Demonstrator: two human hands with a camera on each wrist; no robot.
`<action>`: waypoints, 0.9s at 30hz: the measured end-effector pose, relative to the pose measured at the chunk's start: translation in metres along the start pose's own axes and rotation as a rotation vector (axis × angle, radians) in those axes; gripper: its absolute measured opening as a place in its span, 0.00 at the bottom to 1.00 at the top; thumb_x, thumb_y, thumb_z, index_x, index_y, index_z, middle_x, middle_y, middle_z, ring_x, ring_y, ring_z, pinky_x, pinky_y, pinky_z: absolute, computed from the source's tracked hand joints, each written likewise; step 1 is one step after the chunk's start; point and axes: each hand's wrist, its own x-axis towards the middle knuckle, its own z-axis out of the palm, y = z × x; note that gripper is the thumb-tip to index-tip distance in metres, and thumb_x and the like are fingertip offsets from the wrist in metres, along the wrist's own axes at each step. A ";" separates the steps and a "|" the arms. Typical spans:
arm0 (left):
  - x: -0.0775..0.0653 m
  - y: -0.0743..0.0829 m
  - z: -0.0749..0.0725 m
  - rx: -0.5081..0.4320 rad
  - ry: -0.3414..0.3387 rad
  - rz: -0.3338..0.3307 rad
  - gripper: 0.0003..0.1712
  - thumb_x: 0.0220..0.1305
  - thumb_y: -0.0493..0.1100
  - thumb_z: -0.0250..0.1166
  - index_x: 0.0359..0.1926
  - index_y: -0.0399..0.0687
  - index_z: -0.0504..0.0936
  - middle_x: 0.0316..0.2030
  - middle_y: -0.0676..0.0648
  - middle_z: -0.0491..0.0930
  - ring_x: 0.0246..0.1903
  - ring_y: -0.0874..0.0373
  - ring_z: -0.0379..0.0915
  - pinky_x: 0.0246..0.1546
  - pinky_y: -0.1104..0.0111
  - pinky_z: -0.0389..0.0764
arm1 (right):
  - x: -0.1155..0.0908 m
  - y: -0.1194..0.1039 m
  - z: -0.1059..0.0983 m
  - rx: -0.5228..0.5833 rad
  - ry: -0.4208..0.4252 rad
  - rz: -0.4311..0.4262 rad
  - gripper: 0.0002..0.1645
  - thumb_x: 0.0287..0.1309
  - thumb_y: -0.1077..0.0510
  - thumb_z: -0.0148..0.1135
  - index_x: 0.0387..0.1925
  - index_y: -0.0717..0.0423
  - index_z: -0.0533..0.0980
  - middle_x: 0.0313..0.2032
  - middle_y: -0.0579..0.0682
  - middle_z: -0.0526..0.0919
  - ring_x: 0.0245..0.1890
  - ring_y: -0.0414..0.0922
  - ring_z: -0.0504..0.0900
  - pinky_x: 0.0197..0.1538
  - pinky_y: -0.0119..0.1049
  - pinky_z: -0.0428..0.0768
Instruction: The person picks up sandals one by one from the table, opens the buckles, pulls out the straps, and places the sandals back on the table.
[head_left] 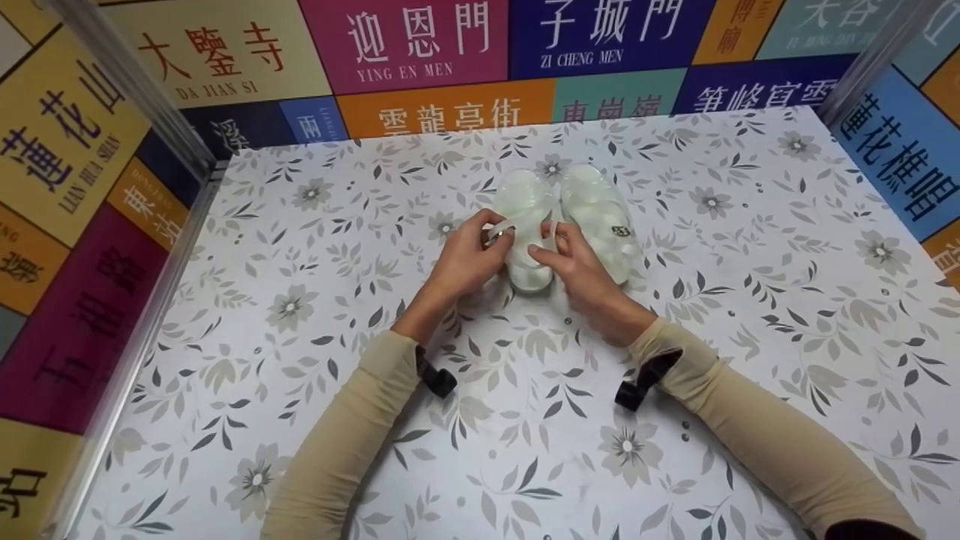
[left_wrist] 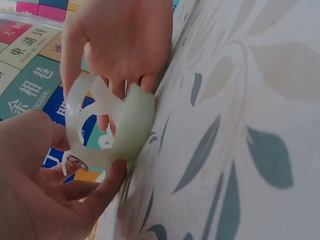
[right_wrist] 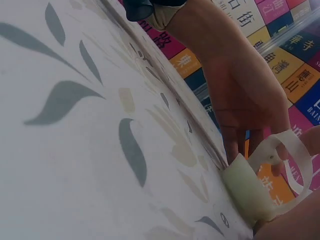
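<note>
Two pale green, see-through jelly sandals lie side by side on the table, the left sandal between my hands and the right sandal beside it. My left hand pinches the left sandal's ankle strap near a small metal buckle. On the other side, my right hand holds that strap between thumb and fingers. The strap stands up in a loop above the heel in the right wrist view. Part of my right hand is cut off there.
A white tabletop with a grey leaf and flower print lies under everything. Coloured panels with large characters stand behind it and at both sides. A dark ornament sits on the right sandal's strap.
</note>
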 end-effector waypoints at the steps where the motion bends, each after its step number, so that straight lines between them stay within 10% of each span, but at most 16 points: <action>1: 0.000 0.000 0.000 0.001 -0.003 -0.003 0.11 0.80 0.49 0.62 0.54 0.50 0.81 0.24 0.55 0.81 0.23 0.64 0.76 0.27 0.72 0.75 | -0.001 0.000 0.000 -0.009 0.003 0.009 0.36 0.76 0.54 0.62 0.76 0.57 0.58 0.80 0.52 0.69 0.75 0.51 0.74 0.79 0.44 0.70; 9: -0.008 0.003 -0.004 0.132 -0.036 0.058 0.13 0.81 0.50 0.59 0.54 0.47 0.82 0.23 0.54 0.79 0.22 0.63 0.75 0.25 0.71 0.74 | -0.011 -0.003 0.003 -0.089 0.000 0.013 0.39 0.76 0.53 0.63 0.78 0.61 0.58 0.80 0.56 0.67 0.77 0.48 0.70 0.81 0.40 0.66; 27: -0.004 -0.001 0.000 0.070 0.013 0.027 0.13 0.82 0.50 0.60 0.55 0.49 0.81 0.29 0.51 0.84 0.27 0.63 0.81 0.27 0.72 0.77 | -0.007 0.001 0.001 -0.068 -0.044 -0.017 0.39 0.77 0.54 0.62 0.78 0.61 0.57 0.82 0.56 0.64 0.79 0.50 0.68 0.85 0.45 0.61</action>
